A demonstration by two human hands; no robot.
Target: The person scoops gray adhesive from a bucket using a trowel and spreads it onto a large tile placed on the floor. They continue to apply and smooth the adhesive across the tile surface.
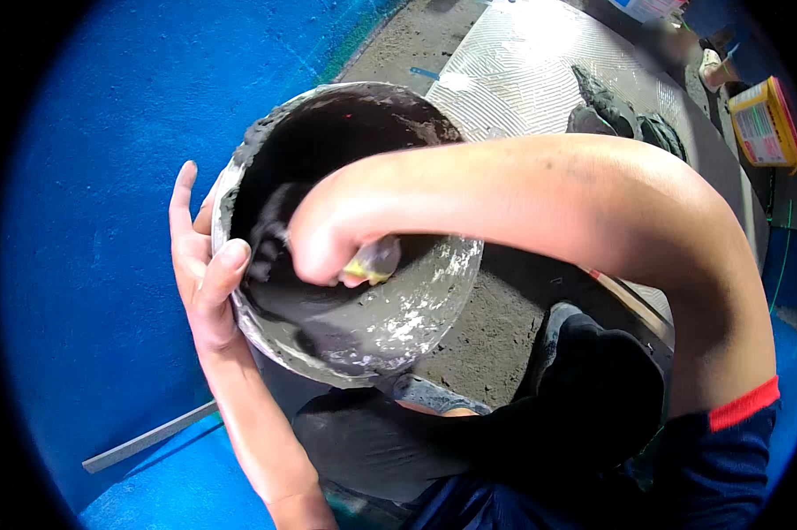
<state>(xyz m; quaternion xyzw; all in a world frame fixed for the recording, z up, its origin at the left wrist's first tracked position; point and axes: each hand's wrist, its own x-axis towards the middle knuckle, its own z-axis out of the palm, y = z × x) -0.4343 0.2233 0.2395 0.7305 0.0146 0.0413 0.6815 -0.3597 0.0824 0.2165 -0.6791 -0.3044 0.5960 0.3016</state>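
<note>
A round bucket (pixel 425 309), its inside smeared with grey mortar, is tilted with its mouth toward me. My left hand (pixel 206 265) grips the bucket's left rim, thumb over the edge and fingers on the outer wall. Down inside the bucket, my right hand (pixel 323 243) is closed around the grey and yellow handle (pixel 376 261) of a hand tool. A blurred grey shape beside that hand may be the tool's blade with mortar on it; the dark interior hides the rest.
Beyond the bucket lies a pale slab (pixel 513 71) with combed adhesive ridges and a dark mortar heap (pixel 615 110). A yellow tub (pixel 765 124) stands far right, near another person's foot (pixel 712 69). Left is a blue wall (pixel 116 221); a grey strip (pixel 151 437) lies lower left.
</note>
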